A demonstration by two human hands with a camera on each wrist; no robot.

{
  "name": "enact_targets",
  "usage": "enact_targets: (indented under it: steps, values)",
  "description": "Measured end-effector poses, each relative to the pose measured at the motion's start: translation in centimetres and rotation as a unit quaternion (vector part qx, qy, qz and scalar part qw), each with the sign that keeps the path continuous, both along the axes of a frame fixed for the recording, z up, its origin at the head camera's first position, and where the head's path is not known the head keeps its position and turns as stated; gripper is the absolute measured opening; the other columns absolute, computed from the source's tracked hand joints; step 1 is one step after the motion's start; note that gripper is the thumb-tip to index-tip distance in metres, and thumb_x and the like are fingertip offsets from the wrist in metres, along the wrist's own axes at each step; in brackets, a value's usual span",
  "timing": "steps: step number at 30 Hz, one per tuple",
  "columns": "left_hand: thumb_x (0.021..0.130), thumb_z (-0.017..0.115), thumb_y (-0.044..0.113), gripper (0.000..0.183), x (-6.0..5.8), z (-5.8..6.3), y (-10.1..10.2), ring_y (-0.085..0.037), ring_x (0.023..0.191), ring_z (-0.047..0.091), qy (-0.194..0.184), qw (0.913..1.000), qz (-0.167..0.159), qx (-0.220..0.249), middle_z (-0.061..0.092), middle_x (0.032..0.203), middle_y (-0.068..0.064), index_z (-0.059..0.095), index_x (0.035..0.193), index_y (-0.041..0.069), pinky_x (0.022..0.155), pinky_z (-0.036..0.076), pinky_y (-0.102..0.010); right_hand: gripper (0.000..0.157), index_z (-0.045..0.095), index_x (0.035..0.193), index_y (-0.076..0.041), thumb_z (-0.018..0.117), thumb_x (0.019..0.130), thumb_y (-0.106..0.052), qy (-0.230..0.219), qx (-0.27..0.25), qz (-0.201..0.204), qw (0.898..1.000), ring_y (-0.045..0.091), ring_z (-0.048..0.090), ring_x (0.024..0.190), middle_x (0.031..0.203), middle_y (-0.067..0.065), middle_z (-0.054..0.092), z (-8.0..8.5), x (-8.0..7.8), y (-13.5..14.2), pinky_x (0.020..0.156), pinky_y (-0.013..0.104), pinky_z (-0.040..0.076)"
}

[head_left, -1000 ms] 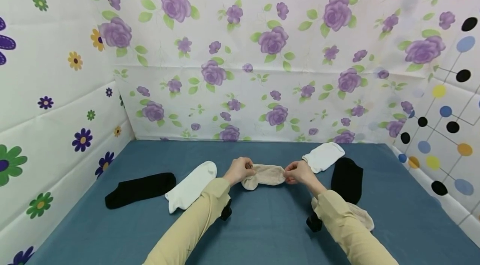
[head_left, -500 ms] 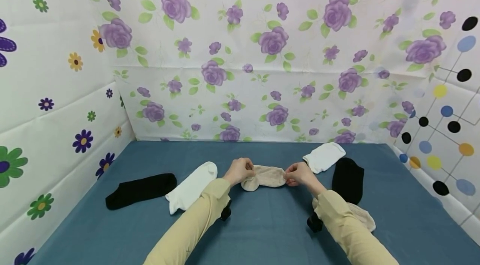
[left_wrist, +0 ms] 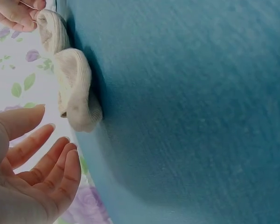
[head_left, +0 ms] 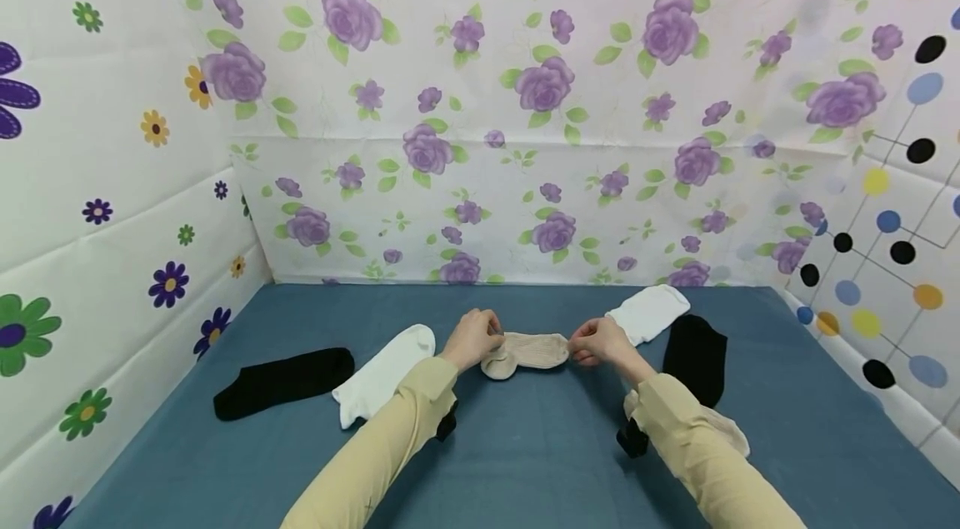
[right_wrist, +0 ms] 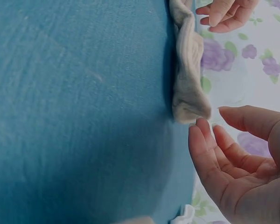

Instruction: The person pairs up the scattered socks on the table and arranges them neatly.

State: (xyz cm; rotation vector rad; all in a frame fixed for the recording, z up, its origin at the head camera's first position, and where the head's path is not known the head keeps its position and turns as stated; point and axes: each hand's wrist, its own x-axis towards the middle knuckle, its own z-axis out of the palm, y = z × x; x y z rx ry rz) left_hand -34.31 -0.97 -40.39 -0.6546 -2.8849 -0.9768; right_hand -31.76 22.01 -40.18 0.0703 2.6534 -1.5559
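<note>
A beige ribbed sock (head_left: pixel 536 351) lies crosswise on the blue cloth, its left end bunched into a rounded fold. Beside that end hovers my left hand (head_left: pixel 472 337); the left wrist view shows its fingers loosely bent and a gap between them and the sock (left_wrist: pixel 77 88). At the other end is my right hand (head_left: pixel 604 342). Seen from the right wrist, its thumb and fingers are spread apart around the sock's tip (right_wrist: pixel 191 105), pinching nothing; whether a fingertip touches the fabric I cannot tell.
To the left lie a black sock (head_left: pixel 285 383) and a white sock (head_left: pixel 386 375). Right of the hands are another white sock (head_left: pixel 648 312), another black sock (head_left: pixel 696 358), and a beige sock (head_left: pixel 726 429) partly under the right sleeve. Patterned sheets (head_left: pixel 480 204) wall the blue surface (head_left: pixel 540 462).
Both hands have let go of the beige sock's ends, which they pinched earlier. The left hand has shifted slightly up and left. The sock now lies flatter on the cloth.
</note>
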Motion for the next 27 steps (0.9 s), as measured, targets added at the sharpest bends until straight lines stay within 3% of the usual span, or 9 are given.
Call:
enact_targets:
  steps: [10,17,27]
  values:
    - [0.087,0.062,0.01,0.011,0.4,0.9,0.6,-0.018,0.068,0.045,0.028,0.9994,-0.022,0.004,0.045,0.077,-0.004,0.06,0.093,0.001,0.057,0.04,-0.031,0.01,0.061,0.087,0.01,0.063,0.082,0.0,0.005,0.01,0.005,1.0,0.019,0.062,0.06,0.069,0.013,0.061,1.1,0.2,0.7,0.058,0.034,0.051]
    - [0.087,0.061,0.01,0.011,0.9,1.6,1.6,-0.018,0.07,0.045,0.024,0.9991,-0.032,0.008,0.045,0.078,-0.003,0.06,0.095,0.002,0.059,0.04,-0.031,0.011,0.061,0.087,0.007,0.063,0.083,-0.002,-0.003,0.026,-0.002,1.0,0.021,0.062,0.063,0.071,0.013,0.062,2.1,0.4,1.4,0.061,0.035,0.051]
    - [0.087,0.062,0.011,0.005,1.6,1.7,3.1,-0.017,0.07,0.046,0.031,0.9976,-0.059,0.014,0.047,0.077,-0.002,0.06,0.087,0.006,0.058,0.04,-0.029,0.012,0.061,0.088,0.008,0.059,0.084,-0.003,0.011,0.041,0.025,0.999,0.022,0.061,0.064,0.074,0.015,0.062,2.5,1.0,3.0,0.061,0.035,0.051]
